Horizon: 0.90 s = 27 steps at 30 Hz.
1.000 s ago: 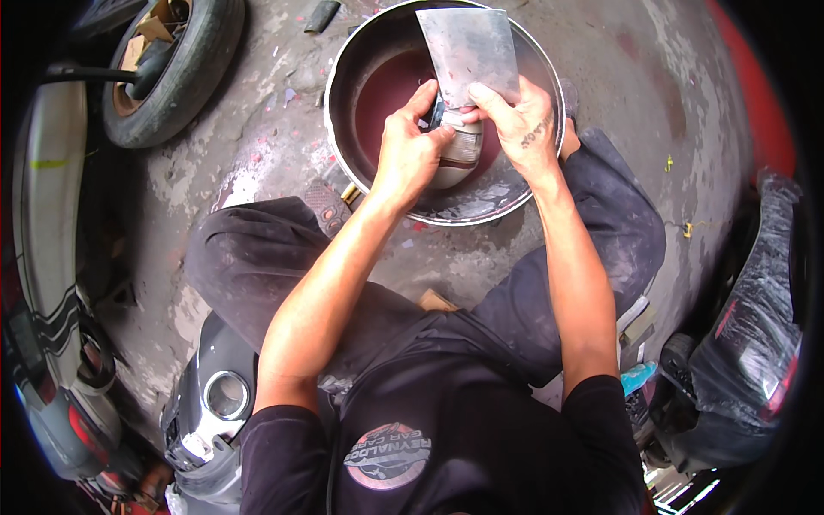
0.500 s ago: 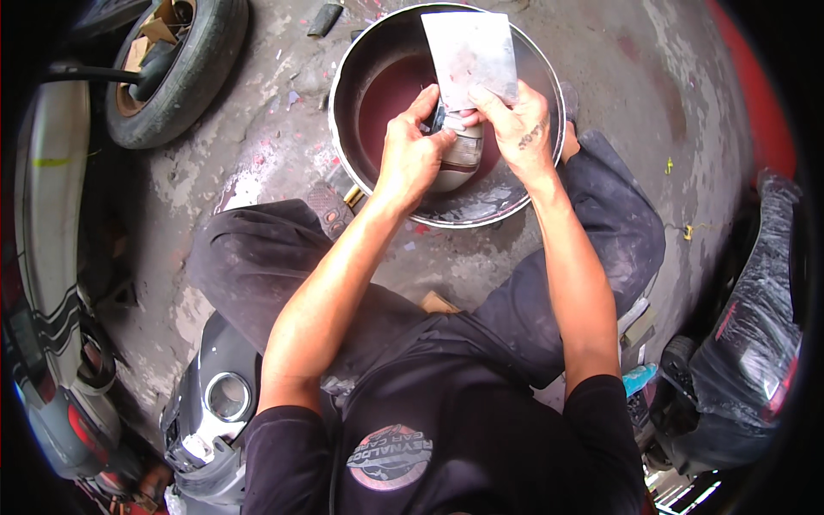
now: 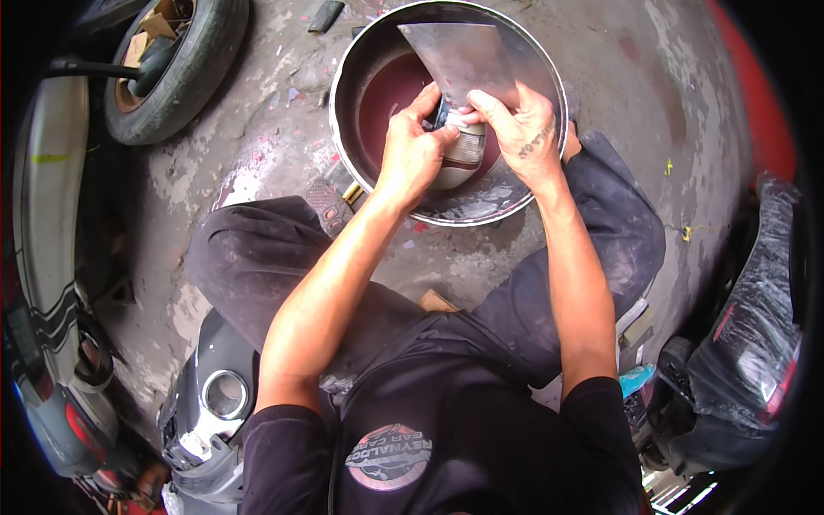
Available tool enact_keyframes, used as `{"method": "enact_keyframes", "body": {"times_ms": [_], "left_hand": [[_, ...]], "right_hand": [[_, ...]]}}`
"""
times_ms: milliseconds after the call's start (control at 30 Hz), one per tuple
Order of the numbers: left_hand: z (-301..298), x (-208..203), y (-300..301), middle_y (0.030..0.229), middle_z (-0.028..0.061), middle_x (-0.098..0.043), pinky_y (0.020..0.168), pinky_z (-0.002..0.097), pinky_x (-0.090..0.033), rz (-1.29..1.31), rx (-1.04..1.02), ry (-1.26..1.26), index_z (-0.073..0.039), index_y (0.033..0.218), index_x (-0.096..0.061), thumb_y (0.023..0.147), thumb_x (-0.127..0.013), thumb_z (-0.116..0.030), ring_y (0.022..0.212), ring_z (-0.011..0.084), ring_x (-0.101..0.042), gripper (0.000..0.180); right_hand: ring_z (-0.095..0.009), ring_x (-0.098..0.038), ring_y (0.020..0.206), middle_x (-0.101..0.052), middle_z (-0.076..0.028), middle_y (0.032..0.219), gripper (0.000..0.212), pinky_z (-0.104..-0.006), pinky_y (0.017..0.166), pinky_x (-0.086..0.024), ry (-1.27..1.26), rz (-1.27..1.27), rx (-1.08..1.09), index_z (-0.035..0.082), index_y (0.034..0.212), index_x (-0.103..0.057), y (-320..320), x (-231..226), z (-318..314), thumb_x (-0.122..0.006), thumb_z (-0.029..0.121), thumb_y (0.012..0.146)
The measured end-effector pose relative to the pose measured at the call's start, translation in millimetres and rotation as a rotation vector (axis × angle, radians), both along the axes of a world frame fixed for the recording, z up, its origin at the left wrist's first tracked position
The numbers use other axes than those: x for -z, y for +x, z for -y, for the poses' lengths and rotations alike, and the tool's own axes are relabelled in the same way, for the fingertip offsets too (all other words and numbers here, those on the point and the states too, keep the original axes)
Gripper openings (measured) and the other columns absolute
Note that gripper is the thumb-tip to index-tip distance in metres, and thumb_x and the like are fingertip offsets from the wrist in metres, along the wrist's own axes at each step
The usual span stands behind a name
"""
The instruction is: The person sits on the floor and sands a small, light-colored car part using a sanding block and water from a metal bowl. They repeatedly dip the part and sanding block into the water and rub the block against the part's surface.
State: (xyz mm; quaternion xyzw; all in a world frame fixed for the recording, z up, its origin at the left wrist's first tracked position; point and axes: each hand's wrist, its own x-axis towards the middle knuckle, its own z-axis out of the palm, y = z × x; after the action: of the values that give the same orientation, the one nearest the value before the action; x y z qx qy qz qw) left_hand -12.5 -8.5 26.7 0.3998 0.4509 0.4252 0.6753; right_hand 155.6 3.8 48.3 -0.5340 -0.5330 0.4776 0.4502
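Note:
Over a round metal basin (image 3: 342,129) with reddish liquid, my hands work close together. My left hand (image 3: 414,150) is closed on a small curved part (image 3: 466,148) in grey and white with a dark maroon band; its thumb presses the near side. A thin grey sheet, by its look wet sandpaper (image 3: 463,60), is pinched between the thumb and fingers of my right hand (image 3: 522,129). The sandpaper slants up and away, above the part. Some right fingertips touch or nearly touch the part's upper end. Part of its far side is hidden by my fingers and the sheet.
A tyred wheel (image 3: 176,103) lies at upper left, with cardboard inside. Left of my legs are a pale striped panel (image 3: 53,206) and a black tank-like piece (image 3: 223,352). Plastic-wrapped bodywork (image 3: 742,318) stands at right. My bent legs flank the basin's near side.
The sandpaper has tilted, its far edge swinging left and lower; its face now looks darker. My right hand has turned slightly. The left hand and the part have barely moved.

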Motion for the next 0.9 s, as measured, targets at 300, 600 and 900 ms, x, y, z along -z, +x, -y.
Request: {"method": "enact_keyframes", "body": {"times_ms": [300,600,900], "left_hand": [[1,-4,0,0.134,0.0150,-0.069,0.104,0.0313,-0.050,-0.027,-0.003,0.022,0.004,0.153,-0.051,0.091,-0.061,0.004,0.119,0.0186,-0.065,0.063],[0,0,1,0.144,0.0164,-0.063,0.112,0.0320,-0.044,0.038,-0.022,-0.028,0.006,0.146,-0.058,0.084,-0.061,0.009,0.129,0.0211,-0.060,0.062],[1,24,3,0.131,0.0147,-0.070,0.100,0.0305,-0.053,-0.137,-0.050,0.053,0.002,0.155,-0.049,0.091,-0.063,0.004,0.112,0.0177,-0.068,0.066]], "right_hand": [[-0.017,-0.078,0.080,-0.080,-0.014,0.087,0.023,-0.0287,0.076,-0.060,-0.050,-0.027,-0.014,-0.006,0.107,-0.071,6,0,-5,-0.071,0.014,0.096],[-0.017,-0.078,0.081,-0.080,-0.013,0.089,0.025,-0.0290,0.075,-0.060,-0.025,-0.025,-0.011,-0.005,0.112,-0.072,2,-1,-4,-0.072,0.014,0.096],[-0.019,-0.076,0.084,-0.078,-0.012,0.094,0.029,-0.0334,0.076,-0.058,0.158,0.419,-0.069,-0.002,0.122,-0.073,15,-45,16,-0.069,0.013,0.097]]}}
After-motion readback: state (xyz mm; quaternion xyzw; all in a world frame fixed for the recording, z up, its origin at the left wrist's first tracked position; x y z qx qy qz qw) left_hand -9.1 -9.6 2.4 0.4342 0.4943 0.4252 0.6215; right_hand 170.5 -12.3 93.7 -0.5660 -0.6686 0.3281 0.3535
